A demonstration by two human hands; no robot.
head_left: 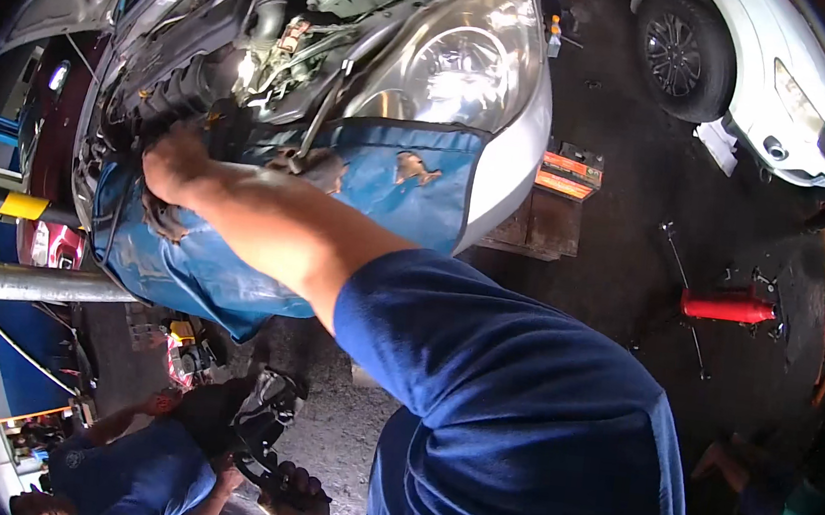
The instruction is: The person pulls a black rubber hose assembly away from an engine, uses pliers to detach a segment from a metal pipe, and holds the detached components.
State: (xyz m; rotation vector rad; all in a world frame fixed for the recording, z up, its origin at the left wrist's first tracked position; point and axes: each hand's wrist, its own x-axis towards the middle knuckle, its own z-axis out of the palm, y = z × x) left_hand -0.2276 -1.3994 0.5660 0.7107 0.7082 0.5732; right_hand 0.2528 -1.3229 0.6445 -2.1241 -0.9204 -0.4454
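My right arm, in a blue sleeve, stretches across the fender of a car with its hood up. My right hand [176, 164] reaches into the dark engine bay [189, 88], its fingers hidden among the parts there. A worn blue fender cover [389, 190] with torn brown patches hangs below the hand and forearm. Beside it sits the car's large clear headlight [457, 71]. Low in view, my left hand [299, 499] is closed around a black object [276, 485] with a curved end, whose kind I cannot make out.
A co-worker in a blue shirt [134, 470] is at lower left, close to my left hand. A metal post [38, 285] and a yellow-black striped bar [11, 202] stand left. Right are a car battery [570, 171], a red jack [729, 308] and a white car [786, 55].
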